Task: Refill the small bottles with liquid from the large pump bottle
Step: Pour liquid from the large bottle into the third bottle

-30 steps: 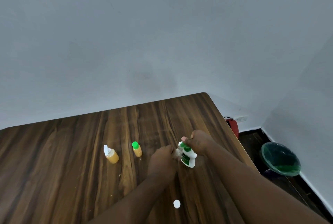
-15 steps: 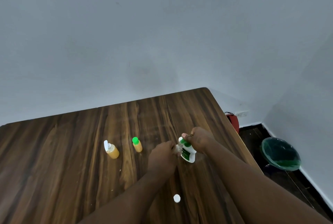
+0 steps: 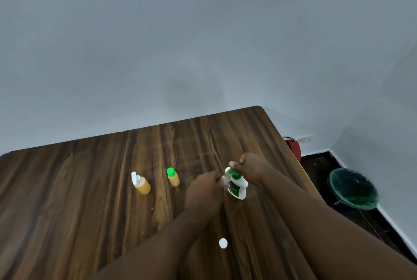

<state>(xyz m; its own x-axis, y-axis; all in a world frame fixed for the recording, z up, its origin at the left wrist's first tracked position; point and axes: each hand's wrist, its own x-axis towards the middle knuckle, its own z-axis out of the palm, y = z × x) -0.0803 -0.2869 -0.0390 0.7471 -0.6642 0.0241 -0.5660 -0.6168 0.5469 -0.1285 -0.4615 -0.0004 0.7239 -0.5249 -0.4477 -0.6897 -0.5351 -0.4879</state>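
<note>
A white pump bottle point(image 3: 237, 187) with a green label and green pump head stands on the wooden table point(image 3: 90, 189). My right hand point(image 3: 252, 168) is on its pump head, fingers curled over it. My left hand point(image 3: 206, 189) grips a small clear bottle point(image 3: 223, 181) held against the pump's spout. To the left stand two small bottles of orange liquid: one with a flipped-open white cap point(image 3: 141, 184), one with a green cap point(image 3: 173, 177). A loose white cap point(image 3: 223, 243) lies on the table near me.
The table's right edge runs close beside my right arm. On the floor beyond it sit a green bin point(image 3: 353, 188) and a red object point(image 3: 293, 150) by a wall socket. A grey wall backs the table.
Both hands stay at the pump bottle and the small clear bottle. The view has tilted slightly, so everything sits a little higher in the frame.
</note>
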